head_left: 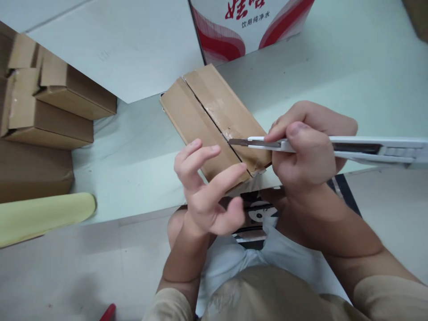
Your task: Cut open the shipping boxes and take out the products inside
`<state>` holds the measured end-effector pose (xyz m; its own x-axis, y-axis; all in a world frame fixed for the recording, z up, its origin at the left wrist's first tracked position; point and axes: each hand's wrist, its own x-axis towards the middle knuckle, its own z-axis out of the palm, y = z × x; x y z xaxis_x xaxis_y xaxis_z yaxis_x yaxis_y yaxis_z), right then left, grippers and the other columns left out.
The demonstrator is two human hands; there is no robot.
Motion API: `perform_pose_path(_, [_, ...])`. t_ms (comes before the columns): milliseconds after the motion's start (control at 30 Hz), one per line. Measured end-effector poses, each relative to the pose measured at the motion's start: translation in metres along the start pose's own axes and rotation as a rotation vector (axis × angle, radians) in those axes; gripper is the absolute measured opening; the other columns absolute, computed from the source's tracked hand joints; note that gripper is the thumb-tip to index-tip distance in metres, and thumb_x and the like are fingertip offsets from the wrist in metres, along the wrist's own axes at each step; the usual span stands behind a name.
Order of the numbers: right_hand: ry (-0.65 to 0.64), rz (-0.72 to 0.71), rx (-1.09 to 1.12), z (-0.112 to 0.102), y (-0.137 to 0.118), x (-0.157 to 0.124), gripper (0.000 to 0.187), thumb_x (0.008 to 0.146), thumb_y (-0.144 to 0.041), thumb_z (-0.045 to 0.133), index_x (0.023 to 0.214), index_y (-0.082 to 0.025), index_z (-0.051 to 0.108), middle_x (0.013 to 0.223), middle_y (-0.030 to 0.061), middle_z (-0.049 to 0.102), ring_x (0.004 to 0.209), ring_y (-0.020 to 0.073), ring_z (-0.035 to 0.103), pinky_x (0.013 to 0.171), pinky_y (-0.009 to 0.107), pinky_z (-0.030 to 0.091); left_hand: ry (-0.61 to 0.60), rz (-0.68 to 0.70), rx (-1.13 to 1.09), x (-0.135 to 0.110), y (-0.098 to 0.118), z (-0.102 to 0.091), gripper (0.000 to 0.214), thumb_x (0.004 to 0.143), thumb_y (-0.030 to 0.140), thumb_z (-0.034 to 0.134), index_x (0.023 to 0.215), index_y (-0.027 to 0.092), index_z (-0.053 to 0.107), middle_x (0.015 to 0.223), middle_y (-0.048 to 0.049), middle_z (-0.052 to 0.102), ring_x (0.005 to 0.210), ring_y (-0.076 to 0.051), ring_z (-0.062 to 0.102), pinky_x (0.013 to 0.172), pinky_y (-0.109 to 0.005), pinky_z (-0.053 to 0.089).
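Note:
A brown cardboard box (192,113) lies at a slant on the pale table, its two flaps meeting along a dark seam with torn clear tape near it. My right hand (306,151) is closed around a white utility knife (361,149), whose blade is out. The blade tip is at the seam, toward the near half of the box. My left hand (210,189) is over the near left side of the box with fingers spread. Its index fingertip is close to the seam; whether it presses on the cardboard I cannot tell.
Several brown cardboard boxes (63,120) are stacked at the left. Near them lies a yellow roll-like object (47,216) at the table's front edge. A large white panel or box (117,40) and a red-and-white carton (250,31) stand behind the work area on the table (140,178).

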<state>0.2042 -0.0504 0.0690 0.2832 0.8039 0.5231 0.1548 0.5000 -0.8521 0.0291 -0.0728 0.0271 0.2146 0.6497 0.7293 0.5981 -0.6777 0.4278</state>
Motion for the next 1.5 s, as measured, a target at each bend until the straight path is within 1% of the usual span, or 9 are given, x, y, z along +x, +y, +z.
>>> perform_pose_path(167, [0.088,0.024,0.095,0.002,0.004,0.0,0.025,0.087,-0.024,0.055,0.064,-0.021,0.064,0.052,-0.0013,0.052,0.05,0.0117,0.044,0.05,0.03,0.028,-0.18,0.026,0.089,0.005,0.004,-0.003,0.035,0.081,0.052,0.079,0.11,0.032,0.074,0.147,-0.0078,0.046,0.142,-0.037,0.044,0.123,-0.062,0.036])
perform_pose_path(300, [0.127,-0.002,0.041,0.003,0.011,-0.001,0.04,0.098,-0.042,0.052,0.065,-0.021,0.061,0.053,-0.0023,0.047,0.044,0.0091,0.035,0.046,0.027,0.026,-0.177,0.023,0.098,0.003,0.001,0.0,0.026,0.081,0.037,0.079,0.105,0.032,0.074,0.142,-0.0092,0.049,0.14,-0.036,0.045,0.121,-0.06,0.041])
perform_pose_path(467, [0.152,-0.05,0.203,0.006,0.012,-0.001,0.03,0.094,-0.023,0.052,0.066,-0.019,0.061,0.055,-0.0017,0.049,0.046,0.008,0.039,0.045,0.025,0.024,-0.144,-0.007,0.078,0.004,0.005,-0.001,0.019,0.083,0.035,0.075,0.1,0.03,0.07,0.139,-0.0085,0.047,0.139,-0.032,0.046,0.121,-0.056,0.043])
perform_pose_path(700, [0.143,-0.004,0.149,0.007,0.008,0.002,0.034,0.099,-0.031,0.049,0.069,-0.021,0.06,0.059,-0.0012,0.046,0.047,0.0097,0.04,0.049,0.028,0.031,0.037,0.005,-0.059,0.003,-0.005,0.0,0.015,0.084,0.03,0.067,0.098,0.028,0.061,0.137,-0.0066,0.041,0.136,-0.031,0.048,0.117,-0.055,0.047])
perform_pose_path(867, [0.178,-0.011,0.215,0.008,0.006,0.002,0.029,0.091,-0.023,0.052,0.063,-0.02,0.061,0.052,-0.0007,0.048,0.044,0.0092,0.039,0.043,0.027,0.021,0.173,0.007,0.007,0.007,-0.003,-0.005,0.012,0.086,0.016,0.061,0.087,0.024,0.052,0.125,-0.0067,0.043,0.13,-0.024,0.05,0.113,-0.052,0.053])
perform_pose_path(967, [0.195,-0.008,0.202,0.008,0.004,0.002,0.029,0.089,-0.027,0.056,0.061,-0.02,0.061,0.051,-0.001,0.048,0.042,0.009,0.04,0.041,0.027,0.02,0.255,-0.03,0.035,0.008,0.0,-0.01,0.016,0.092,0.015,0.056,0.081,0.023,0.047,0.119,-0.0067,0.046,0.128,-0.024,0.053,0.113,-0.056,0.052])
perform_pose_path(1233, [0.261,-0.073,0.222,0.006,0.001,0.001,0.03,0.086,-0.02,0.055,0.057,-0.017,0.064,0.046,-0.0001,0.047,0.042,0.0083,0.046,0.037,0.026,0.021,0.279,-0.178,0.052,-0.004,-0.006,-0.013,0.014,0.091,0.023,0.047,0.082,0.023,0.036,0.131,-0.0064,0.055,0.129,-0.03,0.059,0.11,-0.065,0.051])
perform_pose_path(1400, [0.191,-0.093,0.233,0.003,0.009,-0.002,0.035,0.095,-0.018,0.05,0.069,-0.019,0.073,0.053,-0.0028,0.051,0.042,0.0028,0.039,0.043,0.022,0.023,0.349,-0.199,0.036,-0.003,-0.007,-0.012,0.015,0.085,0.021,0.044,0.08,0.024,0.03,0.128,-0.0061,0.062,0.126,-0.029,0.062,0.108,-0.063,0.053])
perform_pose_path(1500, [0.204,-0.103,0.292,0.002,0.014,-0.004,0.035,0.099,-0.024,0.052,0.07,-0.019,0.07,0.053,-0.0038,0.05,0.042,0.0012,0.037,0.044,0.021,0.02,0.372,-0.177,0.007,-0.002,-0.009,-0.011,0.015,0.082,0.021,0.045,0.079,0.023,0.03,0.129,-0.0055,0.064,0.126,-0.028,0.063,0.106,-0.062,0.055])
